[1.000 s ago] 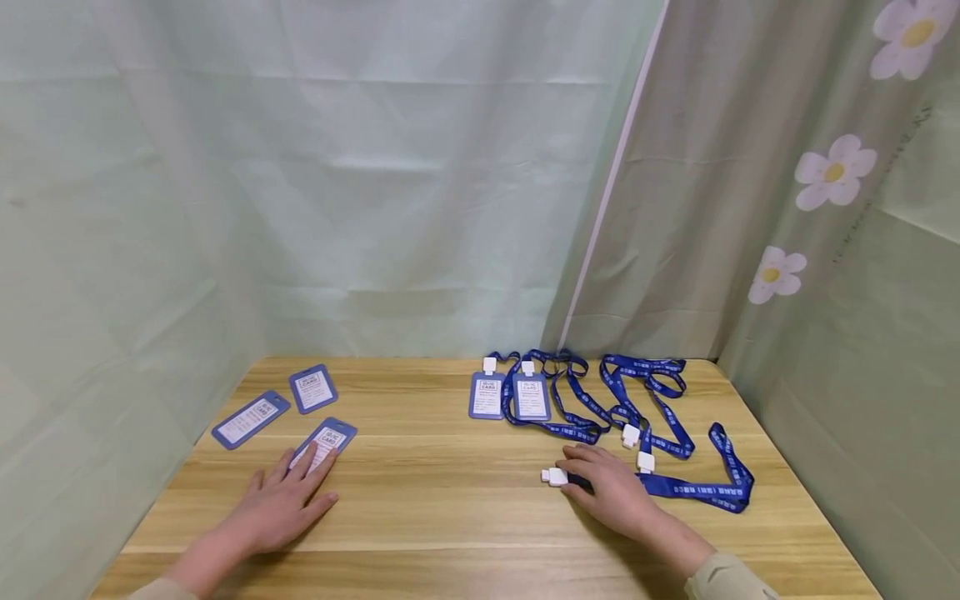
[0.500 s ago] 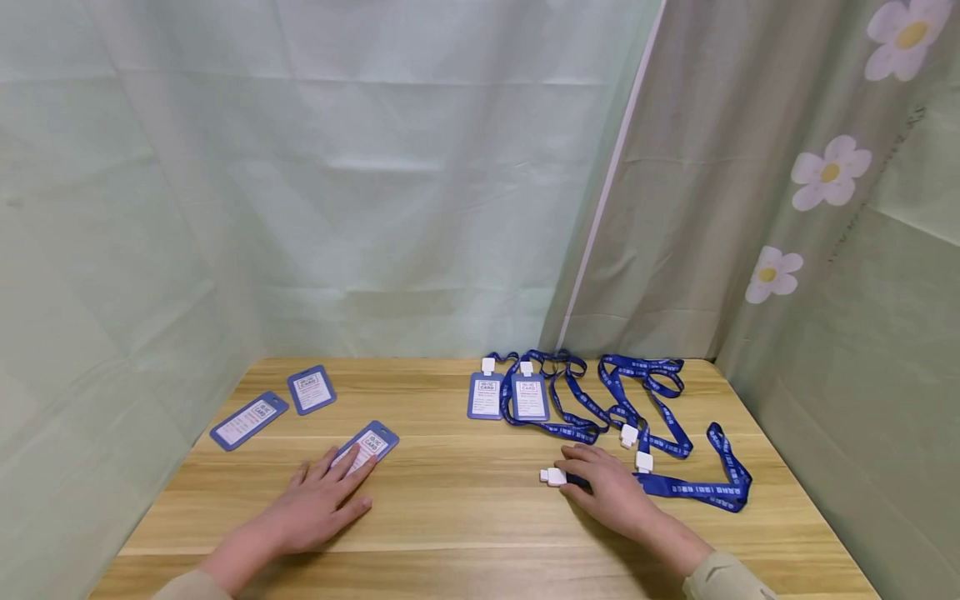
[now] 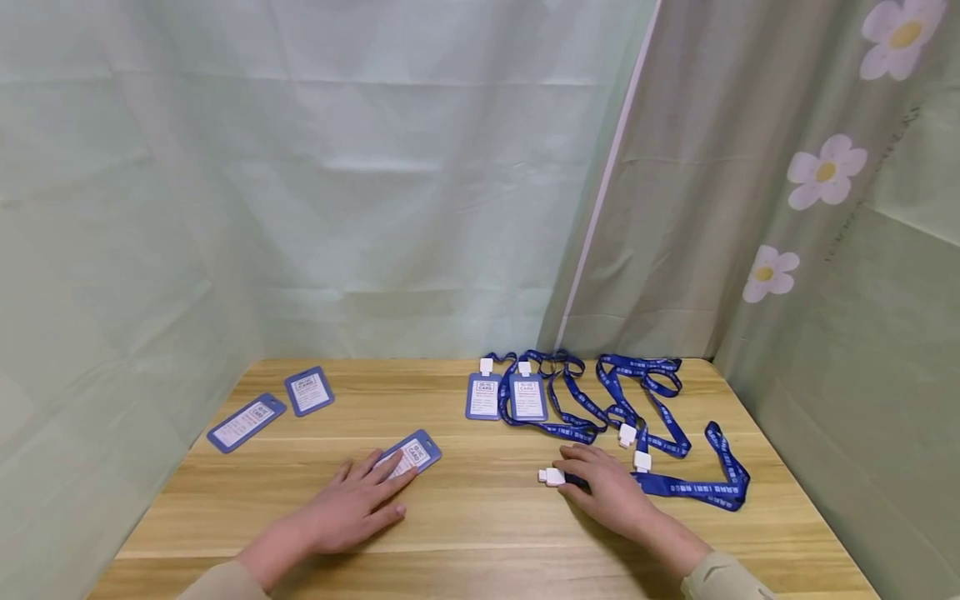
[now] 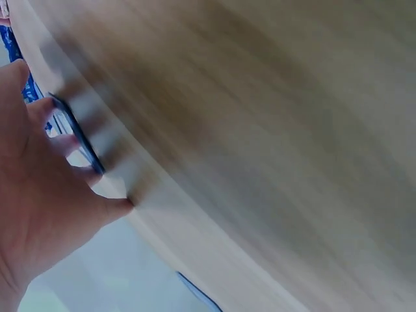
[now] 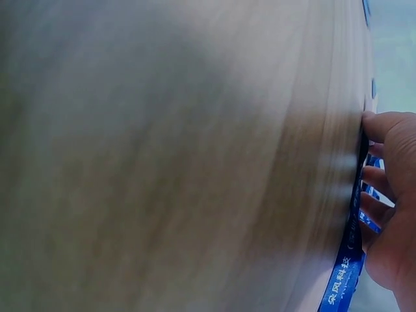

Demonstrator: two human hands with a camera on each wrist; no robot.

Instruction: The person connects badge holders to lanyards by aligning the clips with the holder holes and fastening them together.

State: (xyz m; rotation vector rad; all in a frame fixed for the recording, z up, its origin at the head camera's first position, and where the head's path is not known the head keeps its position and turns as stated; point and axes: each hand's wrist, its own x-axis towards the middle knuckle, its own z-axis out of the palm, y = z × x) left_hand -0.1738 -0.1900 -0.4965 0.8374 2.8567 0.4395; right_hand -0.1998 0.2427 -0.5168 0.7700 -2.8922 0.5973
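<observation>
In the head view my left hand (image 3: 352, 504) lies palm down with its fingers extended on a blue-framed ID card holder (image 3: 420, 451), covering its lower part. The left wrist view shows the fingertips on the flat holder (image 4: 79, 136) against the wood. My right hand (image 3: 606, 492) holds a blue lanyard (image 3: 693, 489) just behind its white clip (image 3: 553, 477), with thumb and fingers on either side. The clip points left towards the card holder, and the two stand apart. In the right wrist view the printed strap (image 5: 342, 276) runs beneath the hand.
Two more card holders (image 3: 246, 422) lie at the left of the wooden table (image 3: 465, 542). Card holders with lanyards attached (image 3: 483, 397) lie at the back. Other lanyards (image 3: 662, 408) with white clips (image 3: 627, 435) sit beyond my right hand. Curtains (image 3: 420, 208) hang behind and beside the table.
My left hand has slid the card holder to the right across the table, closer to the clip. The right hand has stayed on the lanyard.
</observation>
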